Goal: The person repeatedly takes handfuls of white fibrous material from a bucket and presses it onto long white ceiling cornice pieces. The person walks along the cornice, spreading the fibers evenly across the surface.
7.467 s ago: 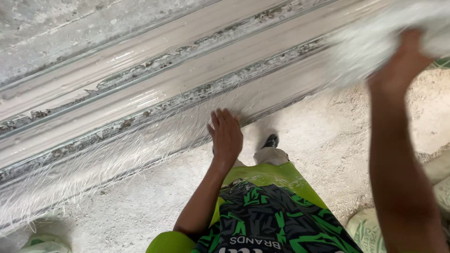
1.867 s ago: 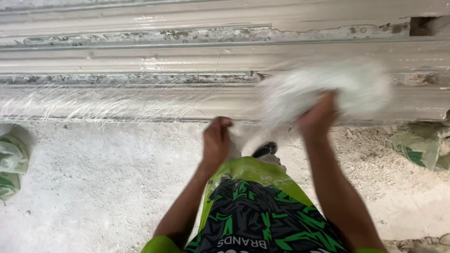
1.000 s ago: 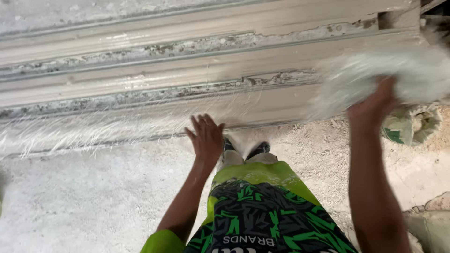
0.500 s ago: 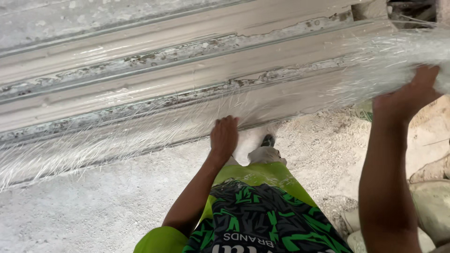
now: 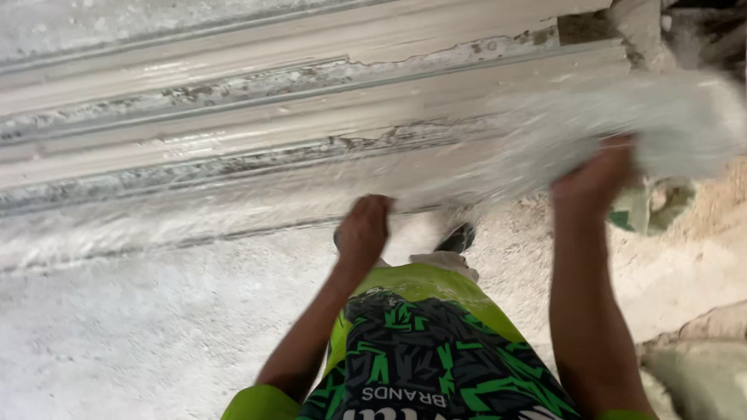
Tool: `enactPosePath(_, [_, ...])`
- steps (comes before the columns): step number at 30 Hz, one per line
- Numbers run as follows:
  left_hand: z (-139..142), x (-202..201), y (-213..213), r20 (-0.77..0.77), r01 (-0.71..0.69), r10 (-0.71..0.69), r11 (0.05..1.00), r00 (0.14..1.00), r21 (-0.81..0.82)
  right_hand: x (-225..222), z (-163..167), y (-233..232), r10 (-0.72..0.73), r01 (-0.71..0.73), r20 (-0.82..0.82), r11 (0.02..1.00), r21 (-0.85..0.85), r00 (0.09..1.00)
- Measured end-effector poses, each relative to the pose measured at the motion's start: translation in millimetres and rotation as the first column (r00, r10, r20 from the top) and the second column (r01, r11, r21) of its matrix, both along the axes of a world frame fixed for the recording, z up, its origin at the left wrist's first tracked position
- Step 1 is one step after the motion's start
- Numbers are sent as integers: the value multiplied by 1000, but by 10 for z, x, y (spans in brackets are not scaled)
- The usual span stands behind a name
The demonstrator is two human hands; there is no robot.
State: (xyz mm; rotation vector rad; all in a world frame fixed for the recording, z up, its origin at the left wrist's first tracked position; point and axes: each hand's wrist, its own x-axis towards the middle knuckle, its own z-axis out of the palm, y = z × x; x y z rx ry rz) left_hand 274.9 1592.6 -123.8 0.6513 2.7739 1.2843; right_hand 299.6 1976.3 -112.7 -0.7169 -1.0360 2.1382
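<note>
A long pale moulded plaster strip (image 5: 296, 132) with ridges and grooves runs across the view, wet and grey in its channels. A white fibre mat (image 5: 233, 222) lies spread along its near edge. My left hand (image 5: 364, 229) presses down on that fibre layer near the middle. My right hand (image 5: 597, 175) is raised at the right and grips a blurred bundle of white fibre (image 5: 669, 124), stretched out over the strip's right end.
The floor (image 5: 132, 334) is covered in white plaster dust. My shoe (image 5: 455, 237) stands just below the strip. A green-and-white sack (image 5: 650, 210) lies at the right, and another pale bag (image 5: 696, 373) sits at the lower right.
The view has swung right along the strip. My right hand has kept drawing the fibre bundle rightward while my left hand stays pressed on the mat by the strip's near edge.
</note>
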Motion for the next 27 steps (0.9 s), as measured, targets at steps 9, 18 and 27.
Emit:
enactPosePath(9, [589, 424, 1220, 230, -194, 196, 981, 953, -29, 84, 83, 214, 190, -241, 358, 965, 104, 914])
enactPosePath(18, [457, 464, 1654, -7, -147, 148, 980, 989, -132, -212, -159, 1041, 216, -235, 270, 971, 41, 938])
enactPosePath(27, [333, 217, 1209, -410, -389, 126, 643, 903, -659, 11, 52, 1313, 90, -102, 122, 990, 96, 988])
